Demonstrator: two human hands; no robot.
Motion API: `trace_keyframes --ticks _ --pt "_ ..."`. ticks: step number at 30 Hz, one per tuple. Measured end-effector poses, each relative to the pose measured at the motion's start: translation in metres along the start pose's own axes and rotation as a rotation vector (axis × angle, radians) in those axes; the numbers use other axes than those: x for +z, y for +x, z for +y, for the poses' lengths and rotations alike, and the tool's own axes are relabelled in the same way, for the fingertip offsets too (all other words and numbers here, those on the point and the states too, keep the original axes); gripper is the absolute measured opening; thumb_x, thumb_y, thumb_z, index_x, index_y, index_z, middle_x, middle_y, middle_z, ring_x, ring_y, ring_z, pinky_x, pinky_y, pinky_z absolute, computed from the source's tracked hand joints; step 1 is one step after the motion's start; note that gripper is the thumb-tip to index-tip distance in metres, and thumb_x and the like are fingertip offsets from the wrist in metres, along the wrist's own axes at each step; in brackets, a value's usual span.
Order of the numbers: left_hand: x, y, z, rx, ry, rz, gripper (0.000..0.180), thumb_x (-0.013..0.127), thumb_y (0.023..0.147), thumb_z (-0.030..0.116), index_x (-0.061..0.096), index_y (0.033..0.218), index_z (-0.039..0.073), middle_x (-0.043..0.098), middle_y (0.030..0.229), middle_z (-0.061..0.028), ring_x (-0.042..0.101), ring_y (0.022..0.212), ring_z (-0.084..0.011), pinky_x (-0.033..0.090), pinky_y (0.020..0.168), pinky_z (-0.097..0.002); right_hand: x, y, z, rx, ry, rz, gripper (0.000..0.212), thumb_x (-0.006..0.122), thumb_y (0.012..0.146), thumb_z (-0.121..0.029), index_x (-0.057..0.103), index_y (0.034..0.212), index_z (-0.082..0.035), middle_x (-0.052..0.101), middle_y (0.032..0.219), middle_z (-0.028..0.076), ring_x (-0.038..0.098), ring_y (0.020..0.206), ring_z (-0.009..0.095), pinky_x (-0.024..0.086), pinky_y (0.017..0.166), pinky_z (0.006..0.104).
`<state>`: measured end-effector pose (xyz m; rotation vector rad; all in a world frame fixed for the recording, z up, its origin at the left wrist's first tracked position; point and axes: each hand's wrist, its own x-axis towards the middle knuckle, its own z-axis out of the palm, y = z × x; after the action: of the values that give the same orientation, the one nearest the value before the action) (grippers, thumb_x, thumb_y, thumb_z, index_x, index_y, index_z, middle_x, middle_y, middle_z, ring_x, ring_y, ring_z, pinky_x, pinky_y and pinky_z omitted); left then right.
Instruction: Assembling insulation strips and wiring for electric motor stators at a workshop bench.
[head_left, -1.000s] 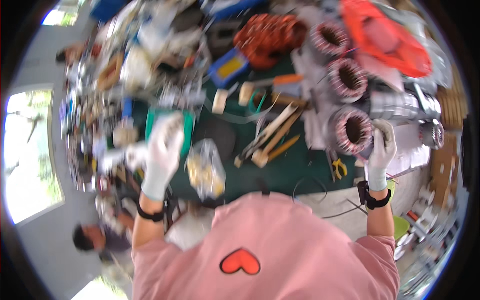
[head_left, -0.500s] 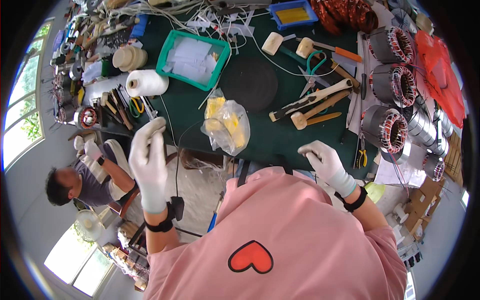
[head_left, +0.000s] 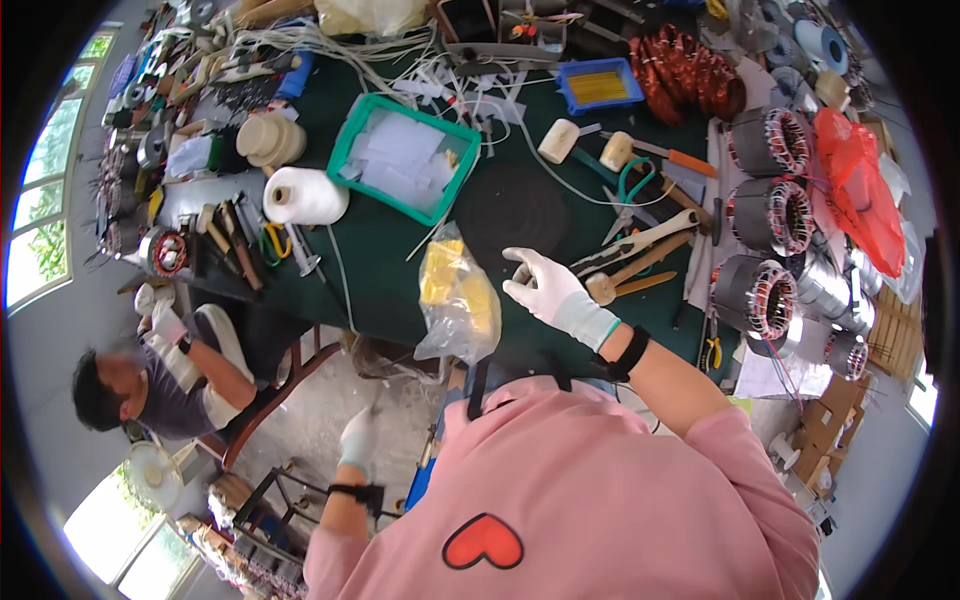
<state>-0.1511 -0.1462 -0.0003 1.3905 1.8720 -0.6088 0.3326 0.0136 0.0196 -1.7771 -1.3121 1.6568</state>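
My right hand (head_left: 556,292), in a white glove, reaches out over the green-topped table. Its thumb and forefinger are apart and nothing shows between them. Just left of it lies a clear plastic bag (head_left: 458,318) with yellow pieces inside; I see a gap between hand and bag. Beyond the fingers is a round black disc (head_left: 515,215) on the tabletop. My left hand (head_left: 357,440), also gloved, hangs low off the table's front edge, above the floor. Motion smears its fingers, so what they do is unclear.
A green tray (head_left: 335,160) of white paper slips and a white thread spool (head_left: 306,196) stand at left. Mallets (head_left: 601,288), scissors and wooden sticks lie at right, beside wound motor stators (head_left: 752,297). Another person (head_left: 165,385) sits at far left.
My left hand has dropped from above the table's edge toward the floor. My right hand has moved left and forward, nearer the plastic bag. The view has shifted slightly.
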Motion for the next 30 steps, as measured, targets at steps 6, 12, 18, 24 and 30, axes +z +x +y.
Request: trace_keyframes --ticks 6,12,18,24,30 --pt "-0.058 -0.035 0.016 -0.043 0.229 0.115 0.038 0.057 0.097 0.016 0.061 0.132 0.002 0.066 0.124 -0.0223 0.065 0.113 -0.0379 0.052 0.097 -0.0451 -0.094 0.067 0.061 -0.143 0.14 0.403 0.04 0.067 0.093 -0.021 0.062 0.129 -0.004 0.069 0.095 0.007 0.066 0.081 0.014 0.055 0.073 0.0309" --pt "-0.077 -0.03 0.221 0.275 -0.914 0.179 0.07 0.068 0.09 0.006 0.037 0.152 -0.002 0.051 0.143 -0.0198 0.052 0.128 -0.0281 0.043 0.108 -0.0379 -0.231 0.177 0.053 0.313 0.939 0.66 0.034 0.065 0.097 -0.035 0.064 0.108 -0.003 0.07 0.081 0.016 0.069 0.064 0.025 0.051 0.049 0.0356" --pt "-0.036 -0.004 0.272 0.414 -0.931 0.181 0.073 0.075 0.086 0.009 0.039 0.149 -0.003 0.052 0.139 -0.0191 0.06 0.119 -0.0249 0.051 0.096 -0.0333 -0.23 0.229 0.059 0.275 0.778 0.692 0.031 0.065 0.097 -0.027 0.06 0.116 -0.003 0.067 0.098 0.02 0.07 0.079 0.032 0.059 0.062 0.0442" --pt "-0.067 -0.009 0.29 0.238 -1.353 0.048 0.023 0.054 0.105 0.012 0.064 0.12 -0.003 0.063 0.09 0.0001 0.058 0.082 -0.0067 0.048 0.075 -0.023 -0.215 0.17 0.036 -0.077 0.814 0.5 0.03 0.06 0.098 -0.016 0.055 0.124 -0.002 0.064 0.117 0.016 0.066 0.107 0.029 0.059 0.089 0.046" --pt "-0.091 -0.022 0.312 0.298 -1.468 -0.034 0.021 0.053 0.107 0.02 0.064 0.107 0.002 0.051 0.075 0.0064 0.043 0.064 -0.0012 0.036 0.058 -0.0181 -0.194 -0.005 -0.012 -0.02 0.728 -0.056 0.045 0.061 0.1 -0.025 0.053 0.138 -0.003 0.064 0.131 0.01 0.064 0.118 0.022 0.051 0.102 0.0402"
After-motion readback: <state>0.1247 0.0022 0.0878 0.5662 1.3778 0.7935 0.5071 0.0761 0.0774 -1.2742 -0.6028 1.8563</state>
